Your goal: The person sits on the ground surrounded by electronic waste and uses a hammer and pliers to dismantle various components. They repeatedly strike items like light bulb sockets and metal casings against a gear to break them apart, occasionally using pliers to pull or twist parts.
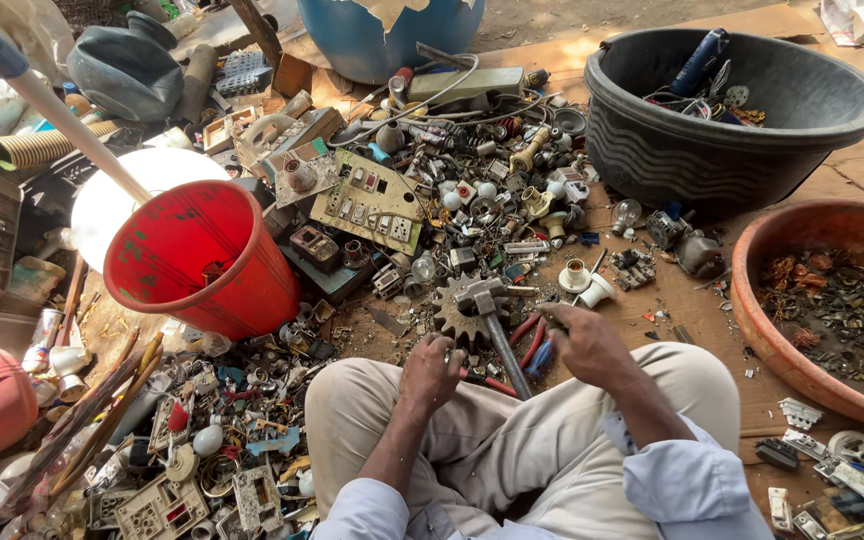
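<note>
- Sorting scrap: left hand (430, 372) closed on a small piece, unidentifiable.
- Right hand (586, 345) gripping pliers (535, 350); hammer (493, 330) at twelve o'clock.
- Advice: squeeze steadily, piece held low.

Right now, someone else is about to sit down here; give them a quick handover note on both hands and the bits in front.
Left hand: closed on a small part I cannot make out, over the left knee.
Right hand: gripping red-handled pliers.
Hammer: lies between the hands, head on the toothed gear.
Sorted so far: metal scraps in the brown basin, cables in the black tub.
Left: the scrap pile beyond the gear and by the red bucket.
</note>
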